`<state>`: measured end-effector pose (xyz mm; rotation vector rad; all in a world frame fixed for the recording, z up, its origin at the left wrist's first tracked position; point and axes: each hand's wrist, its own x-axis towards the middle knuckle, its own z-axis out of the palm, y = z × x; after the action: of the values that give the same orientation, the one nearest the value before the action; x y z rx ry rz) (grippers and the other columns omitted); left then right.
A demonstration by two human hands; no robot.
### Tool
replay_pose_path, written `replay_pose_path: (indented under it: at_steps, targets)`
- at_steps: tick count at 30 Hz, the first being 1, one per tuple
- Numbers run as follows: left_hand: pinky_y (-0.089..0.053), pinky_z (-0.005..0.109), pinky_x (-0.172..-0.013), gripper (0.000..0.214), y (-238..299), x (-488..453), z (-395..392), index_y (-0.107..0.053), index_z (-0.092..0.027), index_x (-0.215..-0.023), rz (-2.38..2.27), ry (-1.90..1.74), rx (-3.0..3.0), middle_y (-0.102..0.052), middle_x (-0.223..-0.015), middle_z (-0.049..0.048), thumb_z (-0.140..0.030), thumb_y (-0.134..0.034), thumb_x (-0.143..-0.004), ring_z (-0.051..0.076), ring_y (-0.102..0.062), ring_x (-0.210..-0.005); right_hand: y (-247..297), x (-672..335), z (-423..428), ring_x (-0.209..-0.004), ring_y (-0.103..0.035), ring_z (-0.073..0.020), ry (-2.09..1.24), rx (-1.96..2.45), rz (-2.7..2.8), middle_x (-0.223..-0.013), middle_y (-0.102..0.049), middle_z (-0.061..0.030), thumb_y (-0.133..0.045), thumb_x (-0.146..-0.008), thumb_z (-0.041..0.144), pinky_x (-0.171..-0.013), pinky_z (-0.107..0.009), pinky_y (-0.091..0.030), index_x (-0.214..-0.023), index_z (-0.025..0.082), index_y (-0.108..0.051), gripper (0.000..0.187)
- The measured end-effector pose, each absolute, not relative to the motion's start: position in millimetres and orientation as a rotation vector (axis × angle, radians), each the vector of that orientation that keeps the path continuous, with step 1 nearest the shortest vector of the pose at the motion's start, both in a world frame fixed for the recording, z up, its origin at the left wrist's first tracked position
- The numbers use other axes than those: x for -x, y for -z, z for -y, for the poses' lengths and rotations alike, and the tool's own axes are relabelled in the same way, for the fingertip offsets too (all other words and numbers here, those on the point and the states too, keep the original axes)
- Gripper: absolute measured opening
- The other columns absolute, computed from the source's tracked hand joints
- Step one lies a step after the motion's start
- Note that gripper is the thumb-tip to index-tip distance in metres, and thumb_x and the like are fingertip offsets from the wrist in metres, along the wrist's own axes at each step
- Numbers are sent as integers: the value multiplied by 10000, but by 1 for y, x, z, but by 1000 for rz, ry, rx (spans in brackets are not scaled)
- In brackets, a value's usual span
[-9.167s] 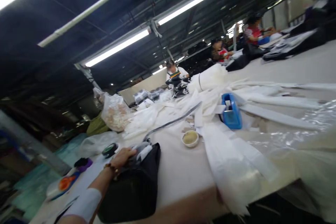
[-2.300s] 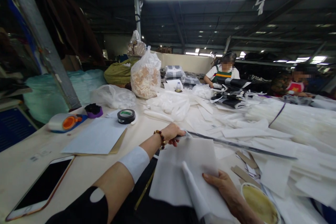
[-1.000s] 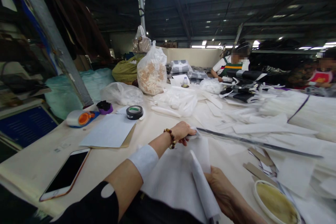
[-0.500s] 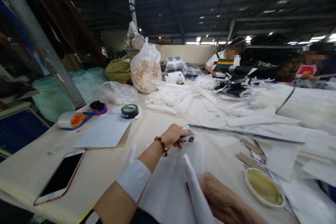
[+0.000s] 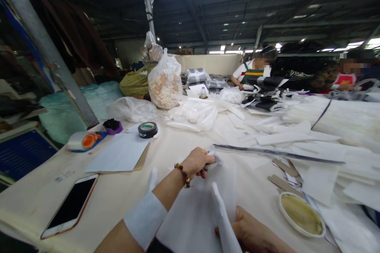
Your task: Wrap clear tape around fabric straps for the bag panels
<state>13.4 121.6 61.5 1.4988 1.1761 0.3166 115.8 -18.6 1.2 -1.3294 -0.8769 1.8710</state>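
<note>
A white sheet (image 5: 192,213), which looks like soft nonwoven cloth, lies in front of me with its right edge folded up. My right hand (image 5: 252,227) is closed around that raised edge, the thumb on one side and a fingertip showing on the other. Farther out, over the sheet's far end, my left hand (image 5: 197,162) is closed on a small greyish-white wad (image 5: 219,159); what kind of thing it is I cannot make out. A long dark strip (image 5: 276,152) starts just beyond the wad and runs off to the right.
On the left lie a phone (image 5: 71,205), paper sheets (image 5: 115,152), black tape (image 5: 147,129) and a tape dispenser (image 5: 86,141). At right are a round dish with yellowish contents (image 5: 301,213), card pieces (image 5: 285,185) and white scraps (image 5: 317,172). Two people work beyond the table.
The view has tipped up slightly, so everything sits a little lower. My right hand with the sheet's edge has shifted slightly rightward. The left hand keeps its grip on the wad.
</note>
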Motion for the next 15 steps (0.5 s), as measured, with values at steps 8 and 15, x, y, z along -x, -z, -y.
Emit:
replay_pose_path:
  at_steps: [8,15]
  targets:
    - [-216,181,-335,213,-53,0,-78,-469,-158,-610,-1267,-415,-1415,-459,-472,-55,-262,-460,-797,53,-410,-302,9,-108,17,-453,-444,-79,-1821,1374,903,-566,-601,2,-650,-550,304,-391,-158,-243,-678,140,-670,209]
    - [-203,187,-379,296,-31,-1,-63,-481,-160,-695,-1230,-484,-1305,-487,-546,-53,-454,-480,-725,48,-431,-346,16,-129,29,-691,-585,-230,-1103,1814,1322,-580,-577,3,-628,-605,289,-612,-278,-435,-866,161,-578,295]
